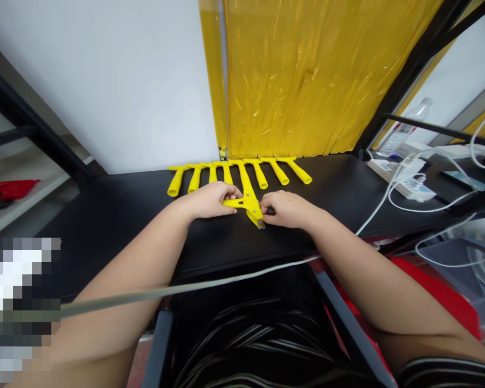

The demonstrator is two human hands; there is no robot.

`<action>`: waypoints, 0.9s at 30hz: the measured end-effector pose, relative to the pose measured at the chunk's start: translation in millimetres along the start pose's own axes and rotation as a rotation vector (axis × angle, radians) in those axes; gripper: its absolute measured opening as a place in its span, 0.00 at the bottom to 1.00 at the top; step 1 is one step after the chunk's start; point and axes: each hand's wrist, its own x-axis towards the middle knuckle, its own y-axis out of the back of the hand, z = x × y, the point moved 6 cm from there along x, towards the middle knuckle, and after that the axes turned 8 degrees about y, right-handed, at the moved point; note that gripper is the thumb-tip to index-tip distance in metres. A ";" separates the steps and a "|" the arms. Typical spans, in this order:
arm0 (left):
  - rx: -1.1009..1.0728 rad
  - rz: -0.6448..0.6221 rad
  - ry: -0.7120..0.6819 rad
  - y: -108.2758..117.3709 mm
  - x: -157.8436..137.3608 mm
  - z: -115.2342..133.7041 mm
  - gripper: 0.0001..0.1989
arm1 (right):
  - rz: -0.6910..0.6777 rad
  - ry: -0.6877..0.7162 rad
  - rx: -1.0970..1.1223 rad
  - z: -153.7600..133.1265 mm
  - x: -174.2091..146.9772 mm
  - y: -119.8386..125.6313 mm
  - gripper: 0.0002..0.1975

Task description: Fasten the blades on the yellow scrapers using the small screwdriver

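Low over the black tabletop (222, 245), my left hand (212, 200) pinches the side arm of a yellow plastic scraper (250, 202). Two small metal dots like screws show on its head, and a grey metal piece like a blade sticks out at its lower tip. My right hand (289, 210) is closed beside the scraper's head, its fingers around a small dark object (270, 210); most of it is hidden, so its kind cannot be told. Behind my hands, several yellow T-shaped pieces with hollow handles (281, 171) lie in a row, open ends towards me.
A white wall panel (145, 81) and a yellow plastic-covered panel (307, 81) rise behind the table. To the right are a power strip (402, 180), white cables and a clear bottle (404, 129). A pale cord (210, 283) crosses in front of me. Black frame posts stand at both sides.
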 end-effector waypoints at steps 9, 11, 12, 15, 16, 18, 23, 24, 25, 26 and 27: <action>-0.077 -0.042 0.023 -2.7 1.2 -6.1 0.23 | 0.005 0.028 0.041 1.1 1.3 -0.7 0.02; -0.119 -0.043 0.028 -0.3 0.3 -8.1 0.24 | 0.022 0.050 0.068 2.3 1.8 -1.1 0.02; -0.140 -0.045 0.029 1.4 -0.4 -9.5 0.24 | 0.030 0.059 0.085 3.3 2.0 -1.3 0.02; -0.188 -0.037 0.023 8.0 -3.0 -15.2 0.25 | 0.055 0.090 0.148 6.2 2.8 -1.2 0.03; -0.196 -0.026 0.021 10.5 -3.9 -17.4 0.26 | 0.064 0.101 0.168 6.8 3.0 -0.3 0.03; -0.210 -0.002 0.016 15.3 -5.5 -21.4 0.26 | 0.088 0.112 0.193 8.2 3.2 4.1 0.04; -0.244 0.077 0.015 25.2 -8.4 -26.2 0.25 | 0.135 0.051 0.174 20.1 5.6 26.0 0.06; -0.243 0.093 0.022 26.6 -8.7 -26.8 0.25 | 0.116 0.035 0.179 24.4 7.4 29.0 0.06; -0.240 0.105 0.031 27.5 -8.8 -27.4 0.25 | 0.086 0.019 0.181 29.1 9.6 30.7 0.06; -0.233 0.113 0.041 27.9 -8.8 -28.1 0.25 | 0.049 0.005 0.176 33.7 12.1 31.3 0.06; -0.225 0.118 0.050 27.9 -8.7 -28.6 0.25 | 0.015 -0.006 0.164 37.8 14.7 31.0 0.07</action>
